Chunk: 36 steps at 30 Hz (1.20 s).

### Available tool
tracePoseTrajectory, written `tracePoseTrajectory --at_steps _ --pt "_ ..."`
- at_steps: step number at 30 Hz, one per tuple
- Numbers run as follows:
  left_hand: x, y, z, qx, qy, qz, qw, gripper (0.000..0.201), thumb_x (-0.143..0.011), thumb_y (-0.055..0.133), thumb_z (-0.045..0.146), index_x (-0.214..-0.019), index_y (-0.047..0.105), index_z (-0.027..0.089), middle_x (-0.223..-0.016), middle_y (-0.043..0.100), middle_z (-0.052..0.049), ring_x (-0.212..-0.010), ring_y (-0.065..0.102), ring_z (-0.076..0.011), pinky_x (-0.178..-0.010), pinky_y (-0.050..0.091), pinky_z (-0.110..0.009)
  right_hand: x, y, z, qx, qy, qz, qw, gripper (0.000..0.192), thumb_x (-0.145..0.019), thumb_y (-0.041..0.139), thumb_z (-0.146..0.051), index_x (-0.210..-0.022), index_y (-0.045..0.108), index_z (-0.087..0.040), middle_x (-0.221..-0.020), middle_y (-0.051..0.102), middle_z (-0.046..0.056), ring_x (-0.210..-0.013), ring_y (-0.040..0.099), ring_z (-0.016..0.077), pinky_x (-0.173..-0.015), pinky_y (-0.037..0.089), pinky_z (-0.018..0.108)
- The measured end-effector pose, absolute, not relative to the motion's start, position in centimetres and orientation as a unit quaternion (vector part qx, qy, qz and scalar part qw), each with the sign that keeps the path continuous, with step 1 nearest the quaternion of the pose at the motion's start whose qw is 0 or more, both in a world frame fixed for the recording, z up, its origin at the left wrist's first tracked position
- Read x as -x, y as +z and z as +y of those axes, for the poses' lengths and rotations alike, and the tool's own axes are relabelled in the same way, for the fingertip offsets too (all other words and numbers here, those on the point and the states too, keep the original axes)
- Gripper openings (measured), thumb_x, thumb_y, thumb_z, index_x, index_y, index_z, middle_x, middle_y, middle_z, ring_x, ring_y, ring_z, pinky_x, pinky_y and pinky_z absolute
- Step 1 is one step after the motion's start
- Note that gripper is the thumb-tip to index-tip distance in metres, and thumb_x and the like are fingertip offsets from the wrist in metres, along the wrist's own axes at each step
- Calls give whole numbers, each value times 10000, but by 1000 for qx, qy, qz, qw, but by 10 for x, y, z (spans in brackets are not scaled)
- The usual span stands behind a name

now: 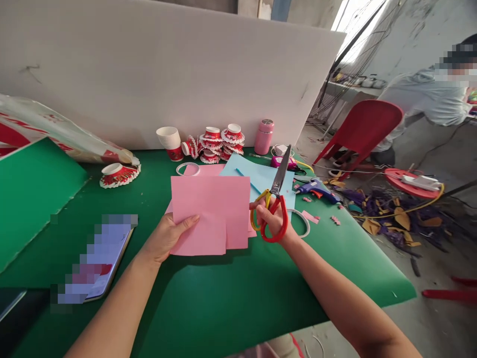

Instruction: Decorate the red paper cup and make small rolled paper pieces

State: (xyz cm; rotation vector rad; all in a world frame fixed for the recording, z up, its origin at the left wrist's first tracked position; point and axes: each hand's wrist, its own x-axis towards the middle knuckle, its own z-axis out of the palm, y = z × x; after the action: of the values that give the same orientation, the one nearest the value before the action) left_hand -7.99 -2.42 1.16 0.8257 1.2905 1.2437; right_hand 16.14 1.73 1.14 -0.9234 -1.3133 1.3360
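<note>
My left hand grips pink paper at its left edge, thumb on the front face. The paper is held up over the table, and its lower right part shows a step where pieces overlap. In my right hand is a pair of scissors with red and yellow handles, blades together and pointing up. Those right fingers are close to the paper's right edge; whether they touch it I cannot tell. Behind the held paper lie a light blue sheet and more pink paper.
Along the back of the green table stand paper cups, frilled red cups and a pink flask. A glue gun and tape roll lie right. A phone is left. Beyond, a person bends near a red chair.
</note>
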Motion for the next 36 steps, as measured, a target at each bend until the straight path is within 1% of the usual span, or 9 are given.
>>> tracePoseTrajectory --at_steps 4,7,10,14,18,21,25,32,36 --pt "78 9 -25 -360 493 537 581 399 -505 824 321 -853 719 158 -881 734 -131 -812 675 -298 -674 562 -362 -154 13 13 397 610 -483 488 437 -564 763 -425 -663 395 -211 -463 439 -93 -362 419 68 -377 364 218" --pt "76 10 -26 -324 523 510 601 421 -524 796 406 -851 720 152 -864 732 -139 -819 674 -322 -671 563 -394 -151 8 14 401 630 -424 512 433 -540 779 -359 -661 391 -209 -467 437 -100 -366 416 57 -363 355 197" --pt "71 13 -25 -249 599 457 608 467 -622 659 558 -877 716 171 -935 724 -133 -929 646 -343 -707 554 -427 -149 5 16 405 637 -369 542 424 -526 781 -345 -664 404 -207 -457 450 -92 -380 426 59 -363 364 191" --pt "63 17 -25 -234 646 385 617 413 -718 542 528 -950 696 223 -1068 689 -100 -1092 570 -321 -829 508 -448 -144 6 14 402 648 -304 571 434 -482 790 -315 -648 406 -200 -461 482 -80 -407 470 64 -387 396 186" --pt "53 20 -30 -323 593 338 656 670 -619 529 715 -998 686 185 -1161 635 -152 -1153 511 -370 -896 457 -497 -137 7 8 408 628 -285 598 423 -502 769 -282 -663 386 -204 -514 520 -70 -444 532 85 -406 422 198" --pt "42 19 -35 -403 552 361 634 625 -584 704 559 -1080 660 182 -1213 608 -144 -1198 474 -358 -945 433 -442 -131 4 3 421 595 -302 614 396 -545 739 -273 -666 367 -209 -519 535 -66 -469 567 106 -454 463 227" --pt "29 10 -36 -408 551 426 590 517 -647 742 306 -1137 623 191 -1181 634 -110 -1183 498 -315 -948 438 -414 -127 2 -2 432 570 -338 612 344 -588 701 -233 -657 365 -207 -526 560 -59 -514 607 123 -521 498 250" --pt "29 11 -28 -350 603 443 564 444 -613 766 267 -1039 664 193 -1058 694 -71 -1033 604 -260 -849 500 -361 -124 -1 -8 383 568 -422 593 322 -660 671 -301 -686 365 -204 -530 549 -64 -446 569 105 -455 456 231" --pt "46 26 -18 -326 642 423 549 356 -570 787 238 -913 703 195 -930 722 -54 -926 650 -215 -800 513 -313 -127 -4 -13 372 572 -507 528 271 -750 603 -371 -728 396 -198 -488 506 -65 -397 487 89 -422 405 227"
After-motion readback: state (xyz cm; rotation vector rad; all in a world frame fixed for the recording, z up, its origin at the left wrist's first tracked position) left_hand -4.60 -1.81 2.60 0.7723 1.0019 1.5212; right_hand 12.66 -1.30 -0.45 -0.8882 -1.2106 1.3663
